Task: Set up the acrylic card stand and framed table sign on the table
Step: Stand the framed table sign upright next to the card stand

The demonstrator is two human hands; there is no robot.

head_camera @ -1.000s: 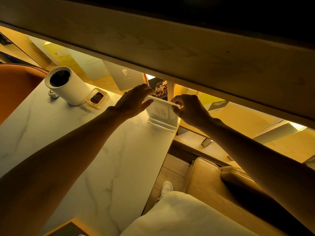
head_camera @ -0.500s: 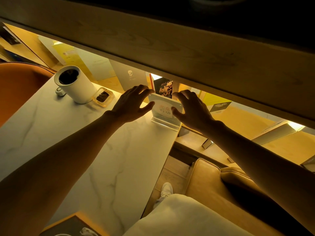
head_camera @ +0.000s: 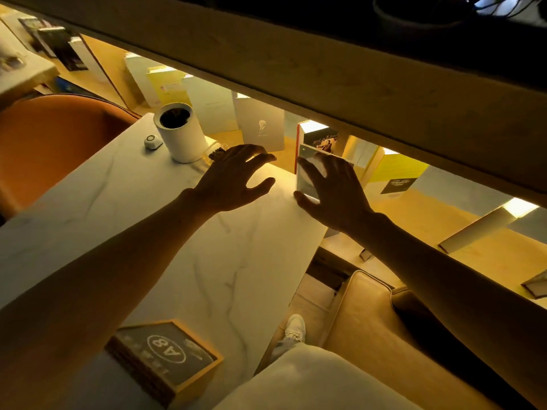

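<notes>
The clear acrylic card stand (head_camera: 307,173) stands upright at the far right corner of the white marble table (head_camera: 207,276). My right hand (head_camera: 334,193) is spread in front of it, with the thumb by its base; I cannot tell if it touches. My left hand (head_camera: 233,179) hovers open over the table, a short gap to the left of the stand. The wooden-framed table sign (head_camera: 165,356), marked "A8", lies at the near edge of the table, apart from both hands.
A white cylindrical cup (head_camera: 180,134), a small round white device (head_camera: 153,142) and a little dish (head_camera: 217,153) sit at the table's far end. Books (head_camera: 260,128) line the lit shelf behind. A wooden beam (head_camera: 355,84) overhangs. An orange chair (head_camera: 53,143) stands left, a tan seat (head_camera: 370,315) right.
Both hands have come off the stand's top edge and drawn back with fingers spread. The left hand moved away to the left. The framed sign has come into view.
</notes>
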